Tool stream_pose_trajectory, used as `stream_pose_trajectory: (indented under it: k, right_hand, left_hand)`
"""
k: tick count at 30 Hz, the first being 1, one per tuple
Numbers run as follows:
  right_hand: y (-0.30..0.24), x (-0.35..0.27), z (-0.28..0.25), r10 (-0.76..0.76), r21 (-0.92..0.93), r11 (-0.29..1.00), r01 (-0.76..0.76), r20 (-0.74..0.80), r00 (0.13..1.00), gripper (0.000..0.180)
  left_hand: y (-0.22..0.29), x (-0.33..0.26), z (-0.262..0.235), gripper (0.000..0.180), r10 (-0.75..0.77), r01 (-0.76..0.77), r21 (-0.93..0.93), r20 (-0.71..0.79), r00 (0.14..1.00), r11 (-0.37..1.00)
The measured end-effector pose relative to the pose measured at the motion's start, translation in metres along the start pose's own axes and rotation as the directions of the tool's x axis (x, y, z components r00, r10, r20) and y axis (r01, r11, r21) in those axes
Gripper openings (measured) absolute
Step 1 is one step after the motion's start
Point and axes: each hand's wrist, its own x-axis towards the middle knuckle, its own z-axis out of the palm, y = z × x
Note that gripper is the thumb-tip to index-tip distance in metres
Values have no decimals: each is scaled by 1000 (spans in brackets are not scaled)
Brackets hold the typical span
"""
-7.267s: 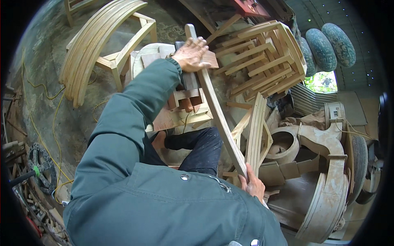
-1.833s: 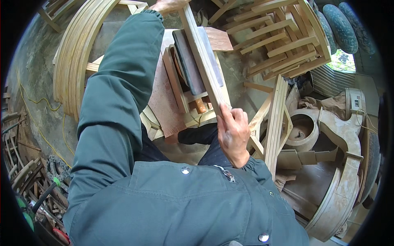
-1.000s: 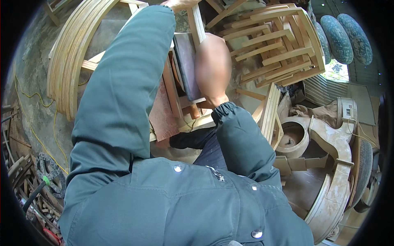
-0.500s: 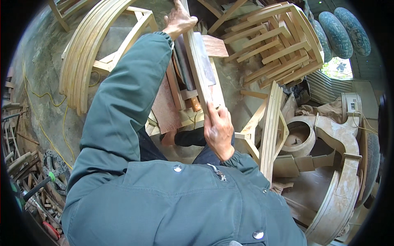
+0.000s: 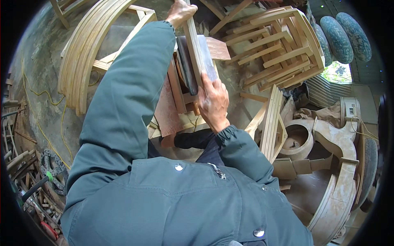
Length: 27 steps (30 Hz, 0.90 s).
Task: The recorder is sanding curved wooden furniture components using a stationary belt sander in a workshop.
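A long, straight wooden strip [image 5: 191, 41] lies lengthwise over a dark grey, flat-topped slab [image 5: 207, 55]. At the strip's far end, close to the top of the picture, my left hand [image 5: 179, 13] is wrapped round the wood. My right hand [image 5: 214, 101] grips the near end, with its fingers stretched along the strip and covering that end. The slab rests on a wooden stand [image 5: 175, 88] in front of my legs. A reddish-brown board [image 5: 167, 110] leans at the stand's left side, and a thin plywood piece [image 5: 217, 48] sticks out on the right.
Curved wooden frames [image 5: 80, 61] stand at the left, and a stack of slatted frames [image 5: 279, 45] at the far right. Nearer right are a bundle of strips [image 5: 271, 123] and a large pale machine [image 5: 340, 143]. A yellow cord [image 5: 37, 119] crosses the floor among scrap wood [image 5: 24, 164].
My right hand has moved forward and slightly left, and the near end of the strip has gone with it. My left hand has shifted slightly toward the top edge, still gripping the strip.
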Motion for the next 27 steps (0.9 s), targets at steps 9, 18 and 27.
stream_pose_trajectory:
  k: [9,18,27]
  right_hand:
    - [19,76,39,1,-1,1000,-1,-94,996,55]
    - [10,135,68,-92,93,991,101,-101,991,63]
    - [17,170,85,-88,56,993,102,-211,973,65]
  left_hand:
    - [-9,27,42,107,-181,175,-81,-63,982,981]
    - [-17,87,19,91,-207,199,-67,-141,968,978]
    - [24,115,16,92,-269,273,15,-144,953,962]
